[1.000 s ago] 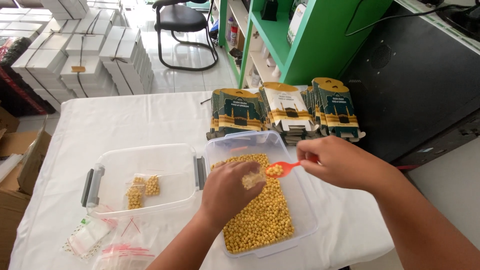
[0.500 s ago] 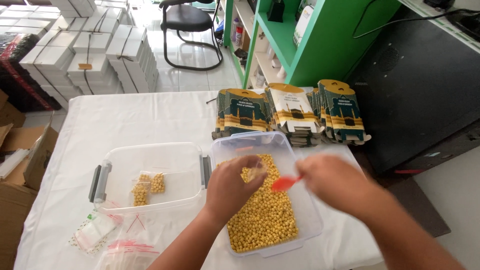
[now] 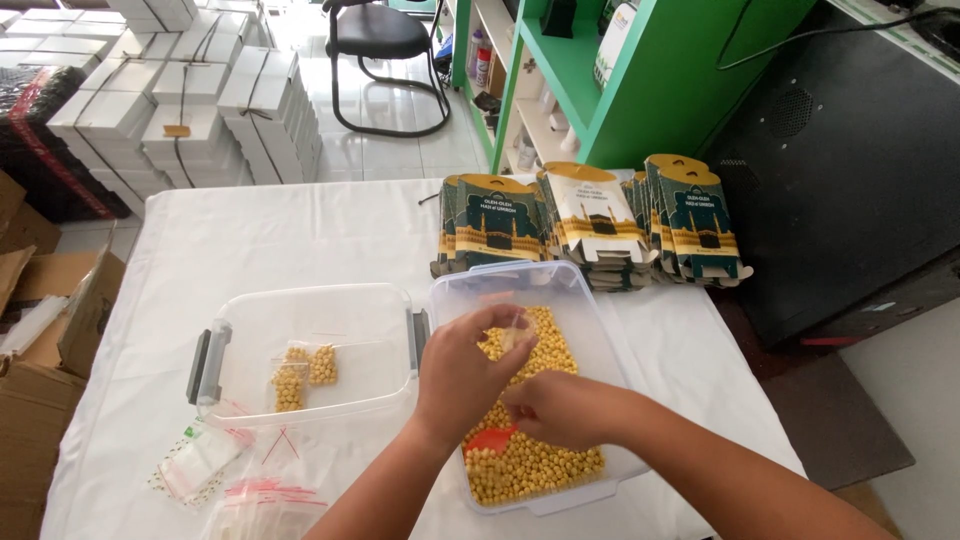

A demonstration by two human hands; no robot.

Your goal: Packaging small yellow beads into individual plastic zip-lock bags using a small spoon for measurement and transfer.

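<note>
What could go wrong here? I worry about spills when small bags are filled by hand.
The left hand pinches a small clear bag above the tub of yellow pellets; it might tip and drop pellets. The right hand digs the orange scoop in near the tub's front edge, so pellets could flick onto the white tablecloth.

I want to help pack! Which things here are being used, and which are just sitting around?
In use:
left hand holding a small clear bag
right hand with the orange scoop
tub of yellow beans
lid with filled bags

Sitting around:
flat cartons
white boxes
chair
</note>
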